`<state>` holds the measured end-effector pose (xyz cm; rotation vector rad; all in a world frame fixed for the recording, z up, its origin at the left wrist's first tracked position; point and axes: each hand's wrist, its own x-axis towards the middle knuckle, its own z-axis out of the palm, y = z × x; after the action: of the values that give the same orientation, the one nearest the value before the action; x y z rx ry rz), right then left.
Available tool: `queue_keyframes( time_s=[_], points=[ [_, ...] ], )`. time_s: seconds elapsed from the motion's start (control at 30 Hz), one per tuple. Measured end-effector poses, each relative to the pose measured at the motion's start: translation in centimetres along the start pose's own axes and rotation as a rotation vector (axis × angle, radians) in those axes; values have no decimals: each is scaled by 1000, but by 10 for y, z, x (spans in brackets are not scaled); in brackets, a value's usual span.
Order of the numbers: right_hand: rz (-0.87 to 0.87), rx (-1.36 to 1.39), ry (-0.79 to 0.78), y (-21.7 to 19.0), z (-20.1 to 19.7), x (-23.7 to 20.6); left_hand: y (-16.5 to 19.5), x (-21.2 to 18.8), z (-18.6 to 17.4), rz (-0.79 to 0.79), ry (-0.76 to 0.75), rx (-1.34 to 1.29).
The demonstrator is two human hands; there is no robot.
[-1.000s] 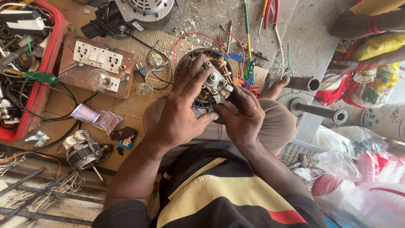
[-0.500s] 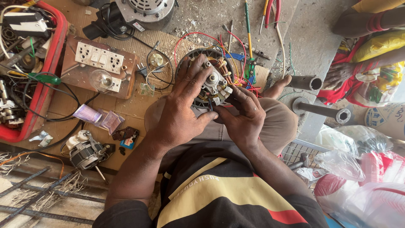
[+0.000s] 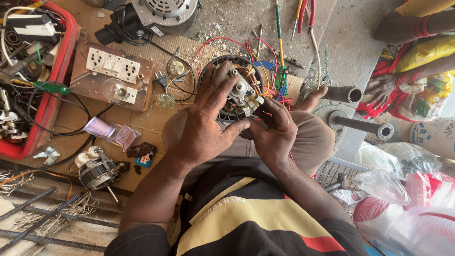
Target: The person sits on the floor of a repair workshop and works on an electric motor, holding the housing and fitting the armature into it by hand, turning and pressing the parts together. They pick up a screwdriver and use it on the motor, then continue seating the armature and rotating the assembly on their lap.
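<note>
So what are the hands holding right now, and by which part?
Both hands grip a round open electric motor with copper windings: the left hand wraps over its left rim, the right hand holds its lower right edge.

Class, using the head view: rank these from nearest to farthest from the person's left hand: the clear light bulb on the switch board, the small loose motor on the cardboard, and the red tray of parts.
Measured from the left hand:
1. Clear light bulb, on the wooden switch board, up and to the hand's left in the picture.
2. Small loose motor, lower left on the cardboard.
3. Red tray, at the far left edge.
</note>
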<state>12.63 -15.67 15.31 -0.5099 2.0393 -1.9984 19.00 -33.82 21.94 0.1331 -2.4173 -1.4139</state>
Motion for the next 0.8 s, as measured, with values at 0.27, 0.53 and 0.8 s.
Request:
queue_keyframes(
  time_s=[0.27,0.53,0.8],
  points=[
    [-91,-103,18,-5,3,5,0,-1,4,24,47,-8],
    [-138,-298,20,-17,2,11,-2,-3,12,22,95,3],
    [-62,-132,50,-16,7,6,-5,-2,15,20,141,-16]
  ],
)
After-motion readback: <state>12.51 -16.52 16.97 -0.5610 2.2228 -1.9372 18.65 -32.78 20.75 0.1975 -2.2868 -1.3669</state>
